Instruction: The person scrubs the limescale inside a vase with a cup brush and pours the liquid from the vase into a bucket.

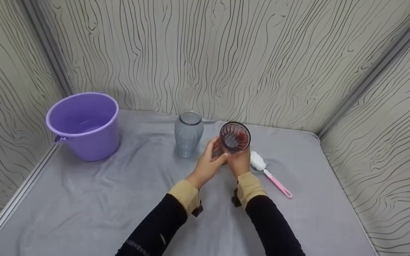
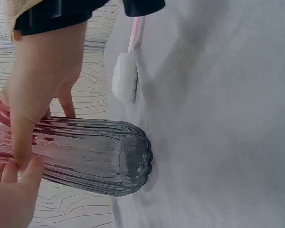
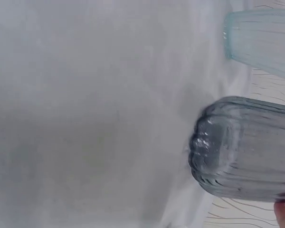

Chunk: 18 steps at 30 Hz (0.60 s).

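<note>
A ribbed glass vase (image 1: 235,136), reddish at the top and smoky grey toward its base, stands between my two hands. My right hand (image 1: 240,164) grips it around the upper body on the right. On the other side my left hand (image 1: 205,164) holds it, with the thumb in front and the fingers behind. The left wrist view shows the vase's grey lower part (image 2: 95,154) below both hands, its base close to the cloth; whether it touches is unclear. A pale blue glass vase (image 1: 189,137) stands upright to the left. Right of my hands lies a white-headed brush (image 1: 258,161) with a pink handle.
A purple bucket (image 1: 100,138) stands at the back left, its handle hanging at the side. Grey cloth (image 1: 119,206) with some wrinkles covers the table. Wood-grain patterned panels (image 1: 198,53) enclose the back and both sides.
</note>
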Tool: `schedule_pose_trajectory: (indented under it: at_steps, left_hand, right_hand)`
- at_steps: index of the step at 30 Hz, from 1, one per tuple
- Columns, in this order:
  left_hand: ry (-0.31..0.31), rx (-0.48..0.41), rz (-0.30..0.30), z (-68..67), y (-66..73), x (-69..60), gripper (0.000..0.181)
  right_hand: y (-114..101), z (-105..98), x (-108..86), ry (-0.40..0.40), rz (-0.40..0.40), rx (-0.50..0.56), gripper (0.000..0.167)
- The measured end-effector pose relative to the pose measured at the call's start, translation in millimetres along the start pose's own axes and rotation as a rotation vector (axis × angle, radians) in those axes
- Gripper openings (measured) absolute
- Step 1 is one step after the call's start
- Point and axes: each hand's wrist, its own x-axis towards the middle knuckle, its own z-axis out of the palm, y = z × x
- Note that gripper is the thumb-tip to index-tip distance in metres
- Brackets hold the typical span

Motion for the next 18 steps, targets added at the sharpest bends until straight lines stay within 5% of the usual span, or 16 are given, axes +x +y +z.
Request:
schedule_pose_trajectory:
  at_steps: [6, 18]
  left_hand:
    - [-0.04, 0.048, -0.013, -5.8, -7.0, -6.9, 0.056]
    - [-0.038, 0.15, -0.106, -22.4, -29.1, -26.2, 0.033]
  right_hand:
    - [-8, 4, 10.1, 0.007, 0.131, -0.02, 0.069]
    - [-9, 3, 35.3, -0.159, 0.376, -0.052, 0.078]
